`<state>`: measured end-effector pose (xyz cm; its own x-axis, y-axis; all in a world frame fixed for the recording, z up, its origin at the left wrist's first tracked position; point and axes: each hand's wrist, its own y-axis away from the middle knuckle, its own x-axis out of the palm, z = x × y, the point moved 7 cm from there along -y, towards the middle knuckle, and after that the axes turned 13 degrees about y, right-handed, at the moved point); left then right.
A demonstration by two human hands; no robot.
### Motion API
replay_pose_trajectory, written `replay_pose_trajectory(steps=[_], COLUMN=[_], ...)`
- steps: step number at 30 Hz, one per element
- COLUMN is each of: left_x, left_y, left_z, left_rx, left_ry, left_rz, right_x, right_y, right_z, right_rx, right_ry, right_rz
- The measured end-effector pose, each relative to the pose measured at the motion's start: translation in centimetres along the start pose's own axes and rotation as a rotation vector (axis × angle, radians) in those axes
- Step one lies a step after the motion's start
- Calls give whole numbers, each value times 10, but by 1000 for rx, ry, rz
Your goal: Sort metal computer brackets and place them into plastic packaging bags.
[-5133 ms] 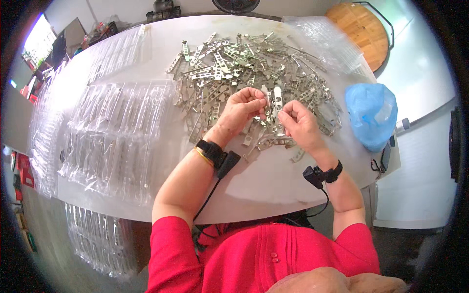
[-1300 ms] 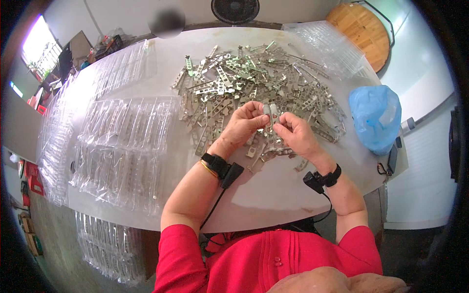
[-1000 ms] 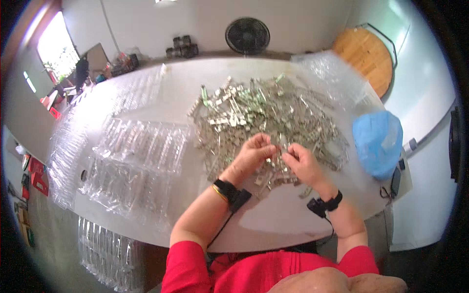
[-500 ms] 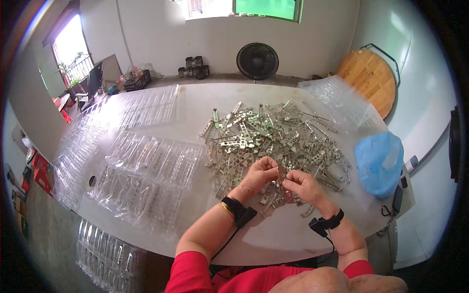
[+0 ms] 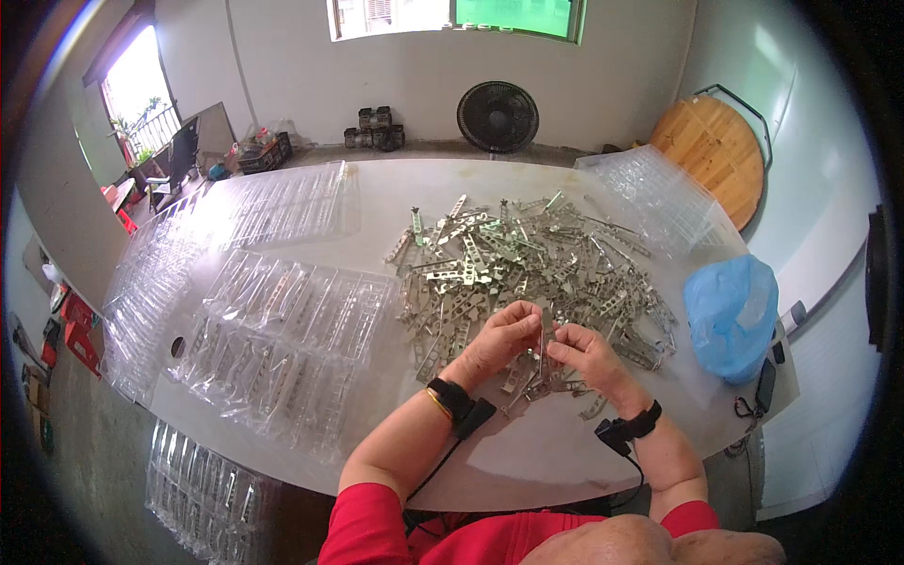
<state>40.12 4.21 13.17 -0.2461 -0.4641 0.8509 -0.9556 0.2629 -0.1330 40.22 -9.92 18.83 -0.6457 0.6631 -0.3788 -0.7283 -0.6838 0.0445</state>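
Parts pile [image 5: 541, 273] L of bag [image 5: 730, 318]

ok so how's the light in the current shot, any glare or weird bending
Head view: the left window is washed out, and the clear trays carry bright glare; head view again: the metal pieces catch pale green highlights, and a soft shadow lies near the front of the table, whose edges look curved through the fisheye lens.

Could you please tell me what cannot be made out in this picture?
All in head view:
Flat silvery metal piece: gripped part hidden by the left fingers, details too small.
Heap of silvery perforated metal strips: lower ones hidden by upper.
Blue translucent plastic bag: contents, if any, hidden by its folds.
Red left sleeve: cut off by the lower edge.
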Motion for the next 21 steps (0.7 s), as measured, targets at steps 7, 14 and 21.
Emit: replay_pose_trajectory(steps=[7, 14, 21], left_x=[15, 9, 11], left_y=[4, 4, 8], left_z=[0, 4, 2], left_rx=[-97, -95, -13], left_ry=[-51, -76, -54], left_rz=[20, 41, -50], right_x=[3, 5, 7], right_y=[-2, -1, 6], right_z=[3, 2, 10], right_rx=[-2, -8, -8], right_ry=[-64, -93, -113], right_rz=[1, -2, -41])
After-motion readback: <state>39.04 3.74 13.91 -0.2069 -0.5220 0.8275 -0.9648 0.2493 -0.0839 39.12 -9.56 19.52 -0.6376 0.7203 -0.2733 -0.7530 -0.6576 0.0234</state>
